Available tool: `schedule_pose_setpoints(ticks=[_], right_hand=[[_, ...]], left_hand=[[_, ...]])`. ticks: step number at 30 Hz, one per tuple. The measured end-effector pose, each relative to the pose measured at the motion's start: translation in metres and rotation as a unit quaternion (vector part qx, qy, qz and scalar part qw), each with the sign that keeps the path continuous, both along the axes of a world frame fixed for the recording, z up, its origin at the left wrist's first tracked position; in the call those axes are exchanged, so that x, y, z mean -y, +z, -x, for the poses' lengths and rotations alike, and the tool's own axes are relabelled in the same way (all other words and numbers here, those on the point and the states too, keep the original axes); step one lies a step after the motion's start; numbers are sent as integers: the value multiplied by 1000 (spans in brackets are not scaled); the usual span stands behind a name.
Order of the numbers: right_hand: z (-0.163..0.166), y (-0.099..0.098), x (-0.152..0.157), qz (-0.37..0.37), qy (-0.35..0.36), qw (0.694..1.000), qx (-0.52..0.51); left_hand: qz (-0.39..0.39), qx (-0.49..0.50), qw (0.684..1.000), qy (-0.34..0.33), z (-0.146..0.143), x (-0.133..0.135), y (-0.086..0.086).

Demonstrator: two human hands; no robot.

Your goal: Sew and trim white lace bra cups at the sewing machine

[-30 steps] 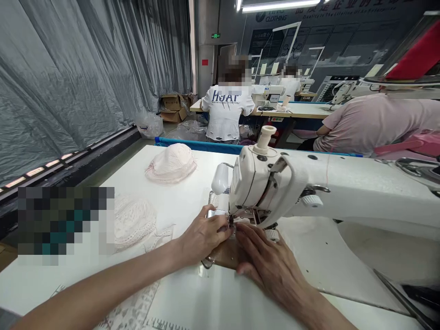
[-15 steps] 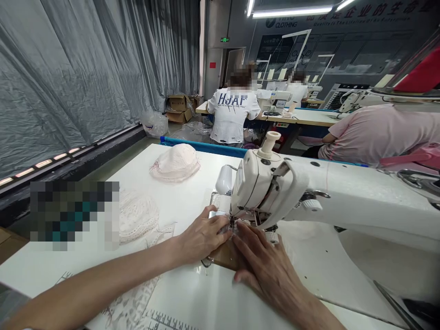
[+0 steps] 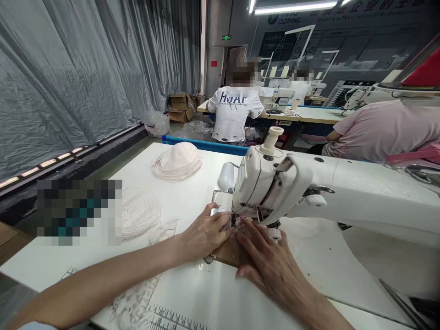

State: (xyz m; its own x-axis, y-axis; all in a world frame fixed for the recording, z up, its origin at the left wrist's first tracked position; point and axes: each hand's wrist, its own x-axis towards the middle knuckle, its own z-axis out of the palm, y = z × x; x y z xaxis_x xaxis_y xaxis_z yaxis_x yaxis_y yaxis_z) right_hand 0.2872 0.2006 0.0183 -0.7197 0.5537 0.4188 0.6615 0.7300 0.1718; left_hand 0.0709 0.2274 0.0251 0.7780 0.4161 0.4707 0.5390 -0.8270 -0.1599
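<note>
My left hand (image 3: 206, 233) is just left of the sewing machine's needle area (image 3: 233, 220), fingers bent and closed on a thin pale fabric (image 3: 239, 222). Most of this small piece is hidden under my fingers and the presser foot. On the right, my right hand (image 3: 266, 252) lies stretched out, fingertips pressing the same fabric and thumb apart. Both sets of fingertips are close to the foot of the white sewing machine (image 3: 330, 183). A brown plate (image 3: 227, 254) shows beneath my hands.
A pale sewn cup (image 3: 177, 160), stacked lace pieces (image 3: 140, 215) and a lace strip (image 3: 137, 293) lie left on the white table (image 3: 185, 293). Scissors-like metal blades (image 3: 402, 300) rest at lower right. Co-workers sit ahead, one in a white shirt (image 3: 233, 112), another in pink (image 3: 385, 130).
The view has shifted slightly, so the scene sits a little further right. Both hands keep nearly the same place at the needle; any feed of the fabric is too small to make out.
</note>
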Motion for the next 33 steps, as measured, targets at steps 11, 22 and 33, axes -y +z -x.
schedule_pose_setpoints(ticks=[11, 22, 33], right_hand=[[12, 12, 11, 40, 70, 990, -113], [15, 13, 9, 39, 27, 993, -112], [14, 5, 0, 29, -26, 994, -99]], left_hand=[[32, -11, 999, -24, 0, 6, 2], [32, -11, 999, -8, 1, 5, -1], [61, 9, 997, 48, 3, 5, 4]])
